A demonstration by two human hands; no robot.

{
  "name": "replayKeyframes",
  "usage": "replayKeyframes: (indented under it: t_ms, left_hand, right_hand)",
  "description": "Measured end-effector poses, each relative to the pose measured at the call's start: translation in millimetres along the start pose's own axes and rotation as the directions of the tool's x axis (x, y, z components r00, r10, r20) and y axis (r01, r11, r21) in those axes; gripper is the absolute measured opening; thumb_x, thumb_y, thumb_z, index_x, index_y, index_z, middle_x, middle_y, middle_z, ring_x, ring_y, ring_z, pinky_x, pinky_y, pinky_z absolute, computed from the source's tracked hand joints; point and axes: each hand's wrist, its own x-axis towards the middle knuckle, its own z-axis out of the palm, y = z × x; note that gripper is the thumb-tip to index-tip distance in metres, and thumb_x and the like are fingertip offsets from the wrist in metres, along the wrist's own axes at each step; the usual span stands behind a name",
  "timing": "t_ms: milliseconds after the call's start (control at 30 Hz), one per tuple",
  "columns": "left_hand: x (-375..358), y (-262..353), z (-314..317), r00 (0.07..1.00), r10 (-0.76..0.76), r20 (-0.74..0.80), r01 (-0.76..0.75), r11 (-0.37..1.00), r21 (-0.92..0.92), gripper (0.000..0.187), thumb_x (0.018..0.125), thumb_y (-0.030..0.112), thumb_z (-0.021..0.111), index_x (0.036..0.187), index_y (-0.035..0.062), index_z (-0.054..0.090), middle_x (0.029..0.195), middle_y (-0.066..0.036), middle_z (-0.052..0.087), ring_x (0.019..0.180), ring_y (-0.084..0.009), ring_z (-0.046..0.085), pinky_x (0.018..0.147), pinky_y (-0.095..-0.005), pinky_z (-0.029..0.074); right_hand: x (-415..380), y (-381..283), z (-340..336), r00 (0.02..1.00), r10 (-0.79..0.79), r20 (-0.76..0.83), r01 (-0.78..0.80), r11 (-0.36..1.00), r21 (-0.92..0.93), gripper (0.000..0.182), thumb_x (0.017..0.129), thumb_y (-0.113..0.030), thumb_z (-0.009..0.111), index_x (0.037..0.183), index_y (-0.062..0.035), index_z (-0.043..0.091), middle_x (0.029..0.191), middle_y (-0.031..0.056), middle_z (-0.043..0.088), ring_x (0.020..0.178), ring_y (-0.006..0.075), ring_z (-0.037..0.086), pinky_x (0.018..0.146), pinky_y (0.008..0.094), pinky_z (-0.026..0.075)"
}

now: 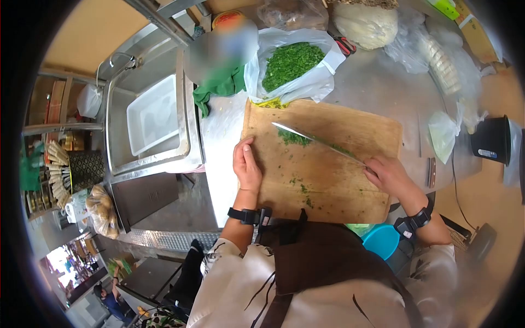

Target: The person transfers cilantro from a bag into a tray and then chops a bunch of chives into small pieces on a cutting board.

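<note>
My right hand (385, 175) has its grip closed around the handle end of a long knife (320, 142), toward the right side of a wooden board (333, 188). The knife has a slim, straight, shiny metal blade that narrows to a point. It slants across the upper part of the board, its tip toward the far left, over or against a small heap of chopped greens (293, 137). The greens are bright, deep green and finely cut, with more bits along the blade and loose flecks scattered nearer to me.

My left hand (249, 167) is at the board's left edge, fingers bent; I cannot tell whether its grip is clamped on that edge or only resting against it. The board is light brown and rectangular, its surface darker and damp-looking in patches, and it lies on the metal table (216, 136).

Just beyond the board, a white plastic bag (253, 74) stands open, holding a large mound of the same kind of cut greens. A crumpled green cloth (221, 85) lies to its left, and red-and-black scissors (345, 47) lie by its right side.
</note>
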Motion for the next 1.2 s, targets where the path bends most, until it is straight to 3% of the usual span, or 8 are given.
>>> replayKeyframes:
  t_ms: [133,267,367,600,733,933,1067,1200]
  left_hand:
    - [-11.1,15.7,-0.3,0.997,0.019,0.072,-0.017,0.999,-0.027,0.023,0.098,0.012,0.045,0.099,-0.0019,0.063,0.105,-0.014,0.064,0.102,-0.0248,0.059,0.098,-0.0359,0.041]
    - [-17.1,36.2,6.5,0.905,0.296,0.306,-0.338,0.936,0.097,0.016,0.093,0.010,0.050,0.096,0.0031,0.065,0.094,-0.010,0.067,0.098,-0.0247,0.061,0.106,-0.0472,0.030]
    - [-23.0,43.0,6.4,0.900,0.266,0.345,-0.338,0.926,0.166,0.012,0.091,0.007,0.054,0.094,0.0051,0.066,0.088,-0.006,0.068,0.093,-0.0229,0.063,0.107,-0.0462,0.030]
    - [-24.1,37.9,1.2,0.878,0.369,0.305,-0.425,0.894,0.142,0.011,0.082,-0.001,0.061,0.092,0.0034,0.064,0.084,-0.010,0.064,0.086,-0.0275,0.061,0.092,-0.0419,0.044]
    - [-24.0,30.6,-7.1,0.943,0.274,0.190,-0.311,0.929,0.202,0.012,0.087,-0.001,0.058,0.098,-0.0004,0.062,0.098,-0.015,0.062,0.094,-0.0302,0.060,0.092,-0.0362,0.045]
    - [-12.6,11.5,-12.3,0.978,0.205,0.028,-0.200,0.905,0.375,0.030,0.094,0.008,0.048,0.122,-0.0037,0.053,0.129,-0.023,0.050,0.120,-0.0368,0.047,0.103,-0.0413,0.037]
    - [0.3,0.5,-10.1,0.978,0.167,0.129,-0.205,0.895,0.396,0.040,0.097,0.015,0.044,0.132,-0.0044,0.046,0.140,-0.027,0.040,0.131,-0.0407,0.037,0.109,-0.0444,0.030]
    - [-0.1,4.7,3.3,0.888,0.216,0.405,-0.422,0.731,0.535,0.042,0.097,0.018,0.043,0.133,-0.0043,0.046,0.139,-0.025,0.043,0.133,-0.0406,0.035,0.112,-0.0460,0.024]
  right_hand:
    - [-1.8,2.7,0.1,0.999,-0.034,-0.020,0.033,0.997,-0.071,0.015,0.084,-0.018,0.064,0.092,-0.0072,0.058,0.080,0.0104,0.054,0.072,0.0305,0.059,0.062,0.0408,0.048]
    - [19.5,13.1,-5.5,0.994,-0.075,-0.081,0.062,0.988,-0.144,0.015,0.084,-0.018,0.065,0.092,-0.0073,0.058,0.079,0.0101,0.055,0.068,0.0301,0.059,0.060,0.0402,0.048]
    - [33.8,18.3,-1.1,0.979,-0.076,-0.191,0.049,0.989,-0.139,0.014,0.084,-0.017,0.064,0.091,-0.0075,0.057,0.079,0.0099,0.055,0.066,0.0299,0.059,0.058,0.0398,0.048]
    - [54.3,7.0,3.0,0.989,-0.104,-0.109,0.086,0.984,-0.155,0.014,0.085,-0.018,0.064,0.093,-0.0081,0.058,0.081,0.0095,0.056,0.070,0.0303,0.059,0.060,0.0399,0.048]
    - [62.4,3.7,7.8,0.984,-0.151,-0.093,0.134,0.976,-0.172,0.014,0.085,-0.019,0.063,0.094,-0.0089,0.057,0.081,0.0094,0.055,0.072,0.0294,0.059,0.061,0.0403,0.048]
    - [37.6,10.1,10.7,0.968,-0.246,0.048,0.250,0.963,-0.100,0.014,0.085,-0.018,0.063,0.093,-0.0092,0.056,0.080,0.0086,0.053,0.072,0.0291,0.058,0.060,0.0409,0.047]
    - [2.1,5.3,14.1,0.966,-0.245,0.080,0.249,0.967,-0.052,0.016,0.085,-0.018,0.062,0.097,-0.0091,0.057,0.081,0.0084,0.054,0.073,0.0287,0.058,0.061,0.0404,0.048]
    - [-33.6,-13.7,13.3,1.000,-0.019,-0.002,0.019,0.993,0.112,0.020,0.085,-0.018,0.065,0.101,-0.0071,0.058,0.082,0.0096,0.058,0.073,0.0278,0.058,0.063,0.0367,0.048]
